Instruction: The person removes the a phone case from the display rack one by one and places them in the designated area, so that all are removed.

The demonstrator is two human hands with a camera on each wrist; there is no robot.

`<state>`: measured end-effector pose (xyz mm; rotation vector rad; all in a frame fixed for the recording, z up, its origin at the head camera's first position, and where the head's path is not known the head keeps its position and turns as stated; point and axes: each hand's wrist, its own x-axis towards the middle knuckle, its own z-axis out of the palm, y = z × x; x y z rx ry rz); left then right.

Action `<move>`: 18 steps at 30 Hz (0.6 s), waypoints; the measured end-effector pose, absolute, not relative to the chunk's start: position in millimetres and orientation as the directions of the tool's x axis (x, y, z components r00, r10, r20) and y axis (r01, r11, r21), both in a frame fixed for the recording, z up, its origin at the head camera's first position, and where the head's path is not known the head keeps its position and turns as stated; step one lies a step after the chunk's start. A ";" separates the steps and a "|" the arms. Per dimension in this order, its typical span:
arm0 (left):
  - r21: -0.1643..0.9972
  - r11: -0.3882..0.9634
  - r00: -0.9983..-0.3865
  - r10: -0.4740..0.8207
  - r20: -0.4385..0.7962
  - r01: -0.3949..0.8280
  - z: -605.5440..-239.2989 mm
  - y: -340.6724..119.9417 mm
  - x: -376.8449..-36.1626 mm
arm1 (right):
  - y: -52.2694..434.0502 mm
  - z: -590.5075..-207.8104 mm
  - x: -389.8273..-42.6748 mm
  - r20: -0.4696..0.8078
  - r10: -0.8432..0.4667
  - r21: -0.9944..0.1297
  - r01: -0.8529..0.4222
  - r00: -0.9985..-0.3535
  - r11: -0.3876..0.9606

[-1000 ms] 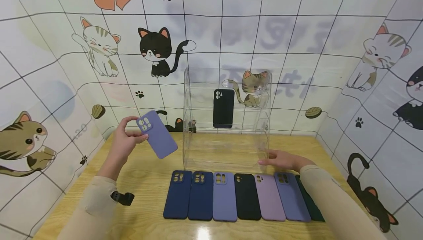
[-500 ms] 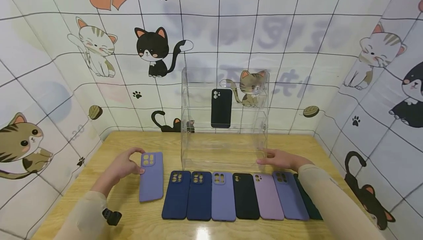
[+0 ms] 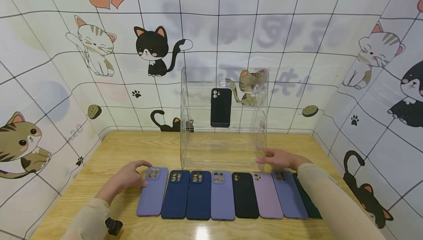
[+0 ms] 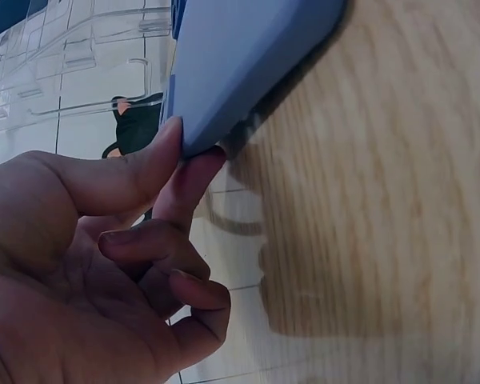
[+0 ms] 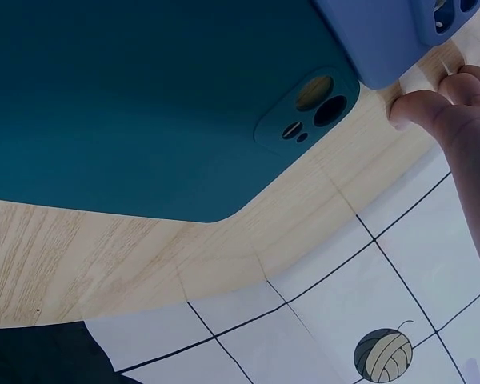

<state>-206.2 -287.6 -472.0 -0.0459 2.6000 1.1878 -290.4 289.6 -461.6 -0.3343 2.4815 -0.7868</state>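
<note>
A periwinkle phone case [image 3: 153,192] lies flat on the wooden table [image 3: 132,146] as the leftmost of a row. My left hand [image 3: 143,175] pinches its top-left corner; in the left wrist view thumb and forefinger [image 4: 184,156] clamp the case's [image 4: 240,56] corner just above the wood. My right hand [image 3: 264,160] rests flat with straight fingers by the front right foot of the clear acrylic stand [image 3: 224,141]. In the right wrist view its fingertips [image 5: 440,108] touch the table beside a teal case [image 5: 144,104] and a periwinkle case [image 5: 384,32].
The row continues rightwards with two navy cases [image 3: 186,195], a periwinkle [image 3: 223,196], a black [image 3: 245,195], a lilac [image 3: 267,196], a periwinkle [image 3: 289,195] and a teal case [image 3: 310,203]. A black case [image 3: 220,107] stands on the stand's shelf. Cat-patterned walls enclose the table.
My left hand brought the periwinkle case down from the air onto the table, then slid it right against the navy case. The right hand stayed still.
</note>
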 end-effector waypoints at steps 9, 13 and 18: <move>0.710 0.690 -0.959 0.085 -0.272 -0.140 -473.8 -287.8 -204.2 | 289.9 -462.5 -291.2 -0.397 -0.362 -0.580 -0.075 -0.843 0.811; 0.700 0.702 -0.960 0.084 -0.267 -0.134 -472.4 -288.0 -202.4 | 289.4 -462.9 -291.5 -0.400 -0.356 -0.575 -0.071 -0.844 0.815; 0.667 0.738 -0.964 0.093 -0.248 -0.101 -473.8 -289.3 -201.9 | 289.3 -462.6 -291.2 -0.397 -0.359 -0.580 -0.072 -0.845 0.811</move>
